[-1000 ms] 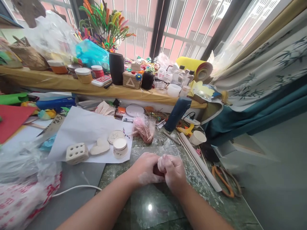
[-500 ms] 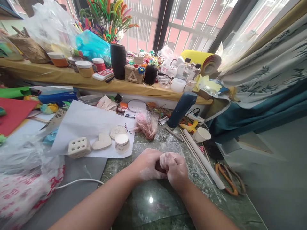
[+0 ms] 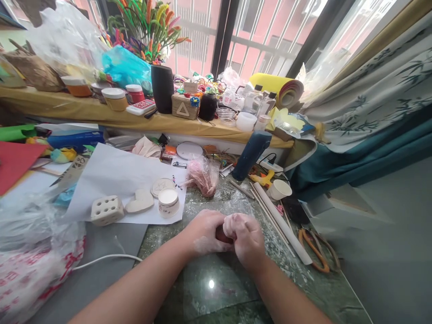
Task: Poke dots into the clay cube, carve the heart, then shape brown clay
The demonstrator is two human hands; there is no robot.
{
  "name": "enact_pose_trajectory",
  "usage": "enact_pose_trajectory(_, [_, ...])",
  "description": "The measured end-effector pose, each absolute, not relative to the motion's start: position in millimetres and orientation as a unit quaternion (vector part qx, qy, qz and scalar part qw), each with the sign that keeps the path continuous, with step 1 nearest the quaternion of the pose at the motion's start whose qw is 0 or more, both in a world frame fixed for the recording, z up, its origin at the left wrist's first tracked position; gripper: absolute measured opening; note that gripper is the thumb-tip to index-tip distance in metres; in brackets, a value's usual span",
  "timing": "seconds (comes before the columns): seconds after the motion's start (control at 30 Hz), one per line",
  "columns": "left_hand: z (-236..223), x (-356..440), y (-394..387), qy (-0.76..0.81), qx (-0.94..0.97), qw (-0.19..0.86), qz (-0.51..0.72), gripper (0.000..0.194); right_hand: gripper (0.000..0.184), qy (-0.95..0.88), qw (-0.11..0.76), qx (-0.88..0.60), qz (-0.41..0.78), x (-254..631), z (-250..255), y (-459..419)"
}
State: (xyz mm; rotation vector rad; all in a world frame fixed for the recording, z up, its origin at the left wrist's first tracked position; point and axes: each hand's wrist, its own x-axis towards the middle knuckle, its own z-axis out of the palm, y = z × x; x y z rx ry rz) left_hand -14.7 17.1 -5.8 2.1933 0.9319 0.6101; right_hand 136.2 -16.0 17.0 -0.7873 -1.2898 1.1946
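My left hand (image 3: 205, 231) curls around a small brown lump (image 3: 221, 234), clay by its look, which is mostly hidden. Pressed up against it is my right hand (image 3: 248, 238), its fingers bent and closed; what lies inside them is hidden. White residue coats both hands. They are together over a clear plastic sheet (image 3: 202, 288) on the green tabletop. On white paper (image 3: 114, 168) to the left lie a pale clay die (image 3: 107, 210), a heart (image 3: 139, 201), a disc with a star (image 3: 162, 186) and a lidded jar (image 3: 168, 204).
To the right are a white roller tube (image 3: 286, 227), thin sticks (image 3: 268, 216), orange-handled scissors (image 3: 315, 252), a paper cup (image 3: 281, 190) and a yellow glue gun (image 3: 265, 178). A pink-brown bag (image 3: 203, 177) lies ahead. Plastic bags (image 3: 37, 252) crowd the left; a cluttered ledge (image 3: 199, 128) runs behind.
The whole view has shifted slightly, so the table things appear a little further left. My hands keep nearly the same grip, with slightly more of the brown lump showing.
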Motion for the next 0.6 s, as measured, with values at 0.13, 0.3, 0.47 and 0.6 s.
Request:
enact_pose_trajectory(0.13, [-5.6,-14.1,17.5,0.360,0.839,0.332,0.237,0.034,0.053,-0.554,0.585,-0.335,0.488,137.5,11.5,-18.5])
enact_pose_trajectory(0.3, [-7.0,-13.6,17.3,0.360,0.836,0.340,0.235,0.030,0.054,-0.539,0.564,-0.375,0.501,134.2,16.3,-15.8])
enact_pose_trajectory(0.47, [-7.6,-13.5,17.2,0.367,0.835,0.337,0.234,0.027,0.053,-0.566,0.543,-0.376,0.493,134.0,16.8,-16.0])
enact_pose_trajectory(0.6, [-7.4,-13.5,17.4,0.366,0.838,0.333,0.230,0.031,0.053,-0.541,0.554,-0.391,0.498,136.8,10.1,-17.0])
